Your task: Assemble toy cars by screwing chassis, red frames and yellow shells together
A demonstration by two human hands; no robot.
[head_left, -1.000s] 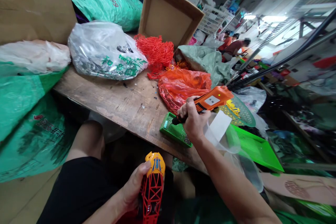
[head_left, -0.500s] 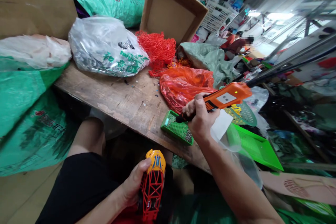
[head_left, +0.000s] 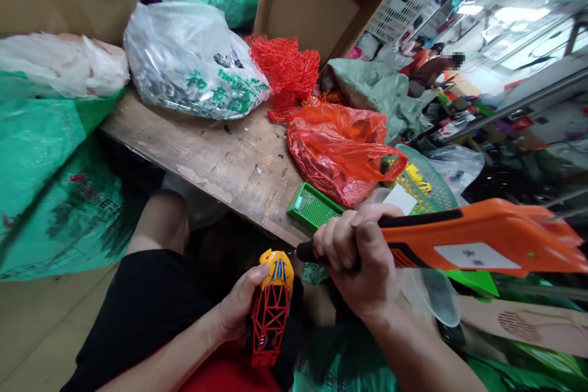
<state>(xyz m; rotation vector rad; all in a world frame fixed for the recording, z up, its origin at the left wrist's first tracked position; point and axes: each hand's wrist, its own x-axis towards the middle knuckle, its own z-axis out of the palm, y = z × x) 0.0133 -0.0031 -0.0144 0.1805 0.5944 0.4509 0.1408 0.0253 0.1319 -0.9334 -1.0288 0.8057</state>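
head | right hand [head_left: 358, 260] clenched around orange 3D pen [head_left: 478, 245] | left hand [head_left: 239, 303] gripping red-yellow lattice model [head_left: 270, 312]

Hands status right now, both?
Left hand: closed, holding a red-and-yellow plastic lattice shell.
Right hand: closed, holding an orange 3D pen.

Two hands [head_left: 361, 260], one lattice model [head_left: 269, 318], one apparent 3D pen [head_left: 478, 244].

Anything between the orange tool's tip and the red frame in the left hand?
Nothing visible. The orange tool in the right hand has its tip just up and right of the yellow end of the red frame, held in the left hand, with a clear gap between them.
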